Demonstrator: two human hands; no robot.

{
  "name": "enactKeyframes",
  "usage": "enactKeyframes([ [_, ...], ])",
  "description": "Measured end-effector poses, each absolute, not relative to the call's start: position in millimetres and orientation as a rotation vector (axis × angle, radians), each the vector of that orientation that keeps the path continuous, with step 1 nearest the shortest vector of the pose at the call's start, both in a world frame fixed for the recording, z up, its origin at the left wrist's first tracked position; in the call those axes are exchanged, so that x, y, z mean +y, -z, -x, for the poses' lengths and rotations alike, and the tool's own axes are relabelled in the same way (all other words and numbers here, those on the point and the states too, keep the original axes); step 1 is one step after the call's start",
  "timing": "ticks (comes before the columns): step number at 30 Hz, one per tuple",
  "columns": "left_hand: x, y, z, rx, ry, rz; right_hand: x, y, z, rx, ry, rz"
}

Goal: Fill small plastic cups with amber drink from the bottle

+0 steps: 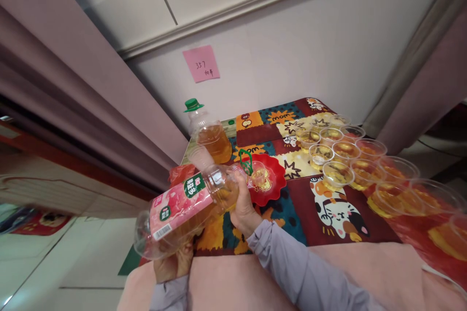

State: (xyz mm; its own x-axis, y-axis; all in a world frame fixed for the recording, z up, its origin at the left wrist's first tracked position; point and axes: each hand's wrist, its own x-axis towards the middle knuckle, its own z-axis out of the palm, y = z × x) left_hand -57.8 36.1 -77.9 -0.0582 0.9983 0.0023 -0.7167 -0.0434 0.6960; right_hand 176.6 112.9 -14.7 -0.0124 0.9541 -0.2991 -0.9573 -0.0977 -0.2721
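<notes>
Leaning on a long slant toward the red plate [275, 184], a big clear plastic bottle [193, 204] lies across both hands, its neck at the plate's left edge and its base raised toward the near left. Smooth and rounded, it wears a glossy pink label and holds amber liquid. On the plate, which is shiny and scalloped like a flower, sits a small clear cup [260, 175]; a thin green loop [246, 161] shows by the rim. The right hand [243, 204], just left of the plate, grasps the bottle near its neck, forearm slanting in from the near right. The left hand [175, 260], farther to the plate's near left, props the bottle from below, wrist low; its fingers are mostly hidden, so I cannot tell how far they curl. Beyond the plate to the left stands a clear jug [215, 143] of amber liquid, with nested clear cups [201, 156] before it. Right of the plate, thin-rimmed cups [338, 173] of yellow liquid crowd the patterned cloth [299, 228]
</notes>
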Motion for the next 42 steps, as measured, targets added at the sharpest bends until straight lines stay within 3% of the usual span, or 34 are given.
enactKeyframes([
  [26,33.6,49.9,27.0,1.098,-1.58,-0.44,112.1,5.9,-183.1,0.073,-1.651,0.516],
  [42,33.2,43.8,27.5,1.072,-1.552,-0.459,111.1,4.0,-183.2,0.048,-1.626,0.473],
])
